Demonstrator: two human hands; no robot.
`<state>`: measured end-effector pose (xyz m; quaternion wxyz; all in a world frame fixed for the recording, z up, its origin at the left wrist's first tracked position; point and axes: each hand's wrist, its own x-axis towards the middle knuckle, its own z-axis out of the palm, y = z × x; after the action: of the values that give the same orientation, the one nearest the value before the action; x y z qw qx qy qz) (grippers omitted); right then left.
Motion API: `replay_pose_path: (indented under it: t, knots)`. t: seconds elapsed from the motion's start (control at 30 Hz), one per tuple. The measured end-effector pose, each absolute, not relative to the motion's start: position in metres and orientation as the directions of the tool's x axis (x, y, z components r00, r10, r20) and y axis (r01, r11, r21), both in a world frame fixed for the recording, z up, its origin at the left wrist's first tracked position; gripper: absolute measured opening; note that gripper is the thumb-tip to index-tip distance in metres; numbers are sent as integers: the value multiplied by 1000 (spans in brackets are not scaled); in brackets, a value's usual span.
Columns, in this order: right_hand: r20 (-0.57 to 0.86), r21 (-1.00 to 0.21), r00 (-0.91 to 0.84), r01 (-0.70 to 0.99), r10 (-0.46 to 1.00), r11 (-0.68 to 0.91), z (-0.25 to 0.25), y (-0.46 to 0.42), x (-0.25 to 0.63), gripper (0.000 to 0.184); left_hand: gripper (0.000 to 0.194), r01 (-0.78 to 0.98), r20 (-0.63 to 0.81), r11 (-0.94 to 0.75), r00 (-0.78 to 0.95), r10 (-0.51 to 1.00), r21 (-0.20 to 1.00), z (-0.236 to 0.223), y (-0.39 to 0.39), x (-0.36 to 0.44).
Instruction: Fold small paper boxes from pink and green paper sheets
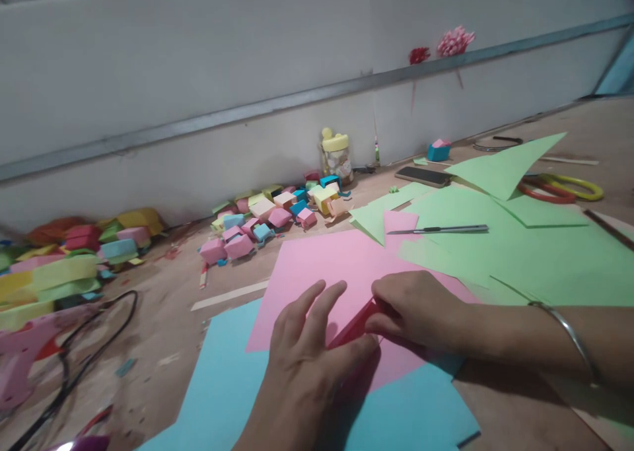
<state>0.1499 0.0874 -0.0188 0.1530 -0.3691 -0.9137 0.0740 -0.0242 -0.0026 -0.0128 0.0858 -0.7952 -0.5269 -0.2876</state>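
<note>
Rested the left hand (pixel 307 365) nearest the camera, with its wrist by the bottom edge of the view, above a pink sheet (pixel 327 259) laid over a blue sheet (pixel 222 358). Had the red piece (pixel 354 325), apparently folded paper, slanting between the 2 hands, over the pink sheet. Clamped the fingers of the right hand (pixel 416 306) on its far end. Held 2 long fingers of the left hand apart, with the thumb near the red piece; could not tell a pinch from a light touch there.

Judged a stray crease the main danger, likely from too tight a pinch on the right against too little support on the left. Suspected a skewed fold, too, from uneven pulling. Thought a slide of the pink sheet over the blue sheet possible, from leaning on loose paper. Noted a slim metal tool (pixel 446 229) just beyond the right hand, across green paper (pixel 436 253); reckoned on a knock from careless knuckles. Saw small paper boxes (pixel 262 210) farther back on the worktop (pixel 163 319), and a black cord (pixel 131 312) at left, easily snagged by a wide sweep.
</note>
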Motion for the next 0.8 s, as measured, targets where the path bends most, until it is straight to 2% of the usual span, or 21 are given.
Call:
replay_pose_path:
  t: [0.2,0.4,0.53,0.7,0.8]
  knots:
    - [234,-236,-692,641,683,731,-19,88,151,28,18,862,408,-507,462,787,2,-20,1,-39]
    - [170,-231,-716,638,677,734,-14,91,148,30,22,850,422,-511,513,747,-129,-23,-8,-39]
    - [160,-237,-710,646,685,725,-11,91,147,30,25,865,474,-484,484,736,-132,-24,-20,-43]
    - [146,-248,-723,634,676,732,-8,88,146,34,42,857,417,-488,510,752,-168,-32,-40,-62]
    - [142,-236,-744,615,653,752,-9,87,145,37,47,892,437,-423,447,781,-159,-40,-52,-67]
